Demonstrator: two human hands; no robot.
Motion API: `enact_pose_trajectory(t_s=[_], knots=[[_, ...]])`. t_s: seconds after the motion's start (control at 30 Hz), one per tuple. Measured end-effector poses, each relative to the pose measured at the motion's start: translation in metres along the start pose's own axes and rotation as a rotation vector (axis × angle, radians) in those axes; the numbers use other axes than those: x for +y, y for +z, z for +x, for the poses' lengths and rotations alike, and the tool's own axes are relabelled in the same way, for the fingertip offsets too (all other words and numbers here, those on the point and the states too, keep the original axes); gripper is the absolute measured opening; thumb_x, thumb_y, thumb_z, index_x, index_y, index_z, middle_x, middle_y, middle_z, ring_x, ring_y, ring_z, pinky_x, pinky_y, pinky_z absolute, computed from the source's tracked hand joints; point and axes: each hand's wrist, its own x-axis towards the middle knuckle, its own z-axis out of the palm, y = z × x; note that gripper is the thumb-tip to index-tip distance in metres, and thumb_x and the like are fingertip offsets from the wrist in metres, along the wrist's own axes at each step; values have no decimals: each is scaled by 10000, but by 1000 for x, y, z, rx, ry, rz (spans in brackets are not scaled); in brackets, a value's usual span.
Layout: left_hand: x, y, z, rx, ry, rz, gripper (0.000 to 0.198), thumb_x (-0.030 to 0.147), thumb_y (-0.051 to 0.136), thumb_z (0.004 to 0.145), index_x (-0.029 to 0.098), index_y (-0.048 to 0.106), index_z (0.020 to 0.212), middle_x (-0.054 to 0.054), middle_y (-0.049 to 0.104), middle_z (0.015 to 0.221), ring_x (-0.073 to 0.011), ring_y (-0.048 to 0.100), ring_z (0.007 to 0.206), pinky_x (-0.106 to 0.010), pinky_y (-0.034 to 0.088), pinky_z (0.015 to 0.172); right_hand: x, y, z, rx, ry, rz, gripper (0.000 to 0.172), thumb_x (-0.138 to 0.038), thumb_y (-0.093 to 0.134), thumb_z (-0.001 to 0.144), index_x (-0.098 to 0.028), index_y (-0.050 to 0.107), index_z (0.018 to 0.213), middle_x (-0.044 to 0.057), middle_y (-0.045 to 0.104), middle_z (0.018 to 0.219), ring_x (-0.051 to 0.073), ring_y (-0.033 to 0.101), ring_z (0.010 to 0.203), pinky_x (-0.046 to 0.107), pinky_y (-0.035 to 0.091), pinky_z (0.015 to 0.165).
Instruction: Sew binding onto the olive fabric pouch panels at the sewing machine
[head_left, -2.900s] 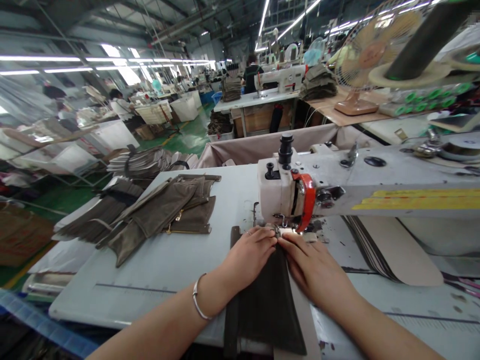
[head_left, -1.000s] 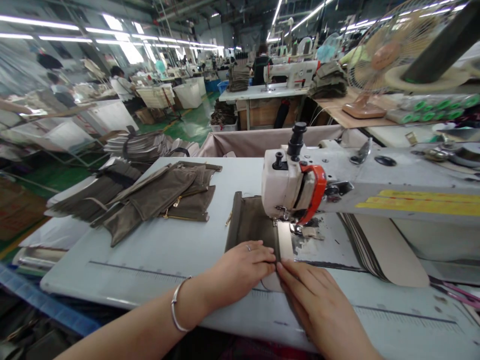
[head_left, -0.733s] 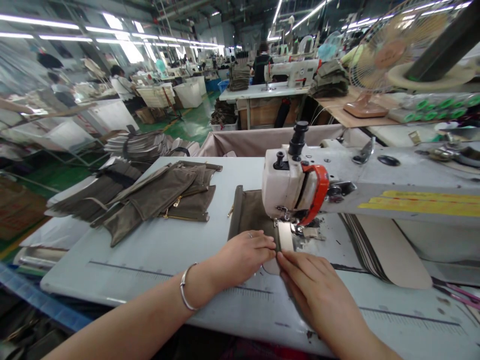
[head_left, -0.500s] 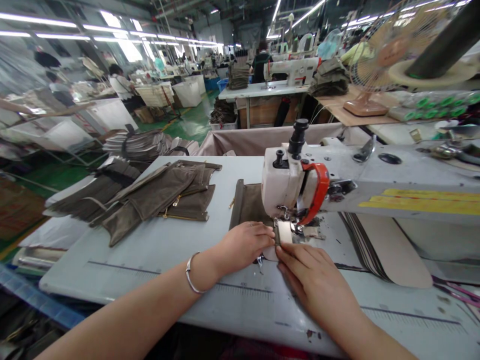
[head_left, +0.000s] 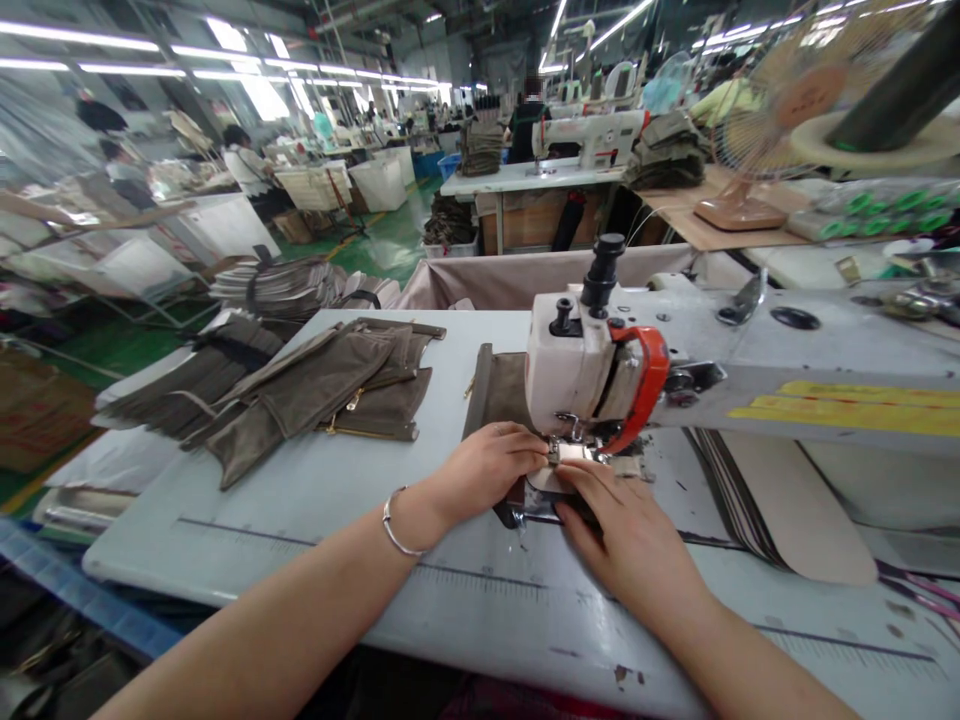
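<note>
A dark olive fabric piece (head_left: 496,388) lies on the white table (head_left: 315,510) and runs under the head of the sewing machine (head_left: 592,370). My left hand (head_left: 487,470) rests flat on the near end of that fabric, fingertips at the presser foot (head_left: 571,452). My right hand (head_left: 626,520) lies beside it, its fingers stretched out and pressing the fabric's end just in front of the needle. Both hands touch each other's fingertips at the foot. A silver bangle sits on my left wrist.
A pile of finished olive pieces (head_left: 300,400) lies at the table's left. Striped webbing and a beige sheet (head_left: 780,500) lie at the right under the machine arm. A fan (head_left: 772,110) and thread cones stand behind. Other people sit at distant machines.
The fabric has travelled away from me under the foot; only its near end is left in front of the needle. Both hands have followed it forward to the presser foot.
</note>
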Motion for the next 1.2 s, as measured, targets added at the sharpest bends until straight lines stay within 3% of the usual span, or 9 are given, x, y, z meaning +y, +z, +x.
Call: enact_pose_trajectory(t_s=[0.8, 1.2], knots=[[-5, 2, 14, 18, -122, 19, 239, 62, 507, 894, 171, 702, 980, -39, 717, 1047, -158, 632, 1031, -300, 482, 971, 4, 9, 3, -1, -9, -78, 420, -300, 492, 947, -186, 505, 1352, 93, 550, 1349, 269, 531, 1180, 441, 455, 922], [-7, 6, 12, 32, -162, 19, 216, 75, 548, 872, 185, 709, 966, -26, 717, 1029, -168, 627, 987, -313, 505, 935, 2, 9, 4, 18, -5, -92, 413, -287, 506, 934, -177, 525, 1332, 99, 563, 1327, 268, 557, 1116, 445, 449, 918]])
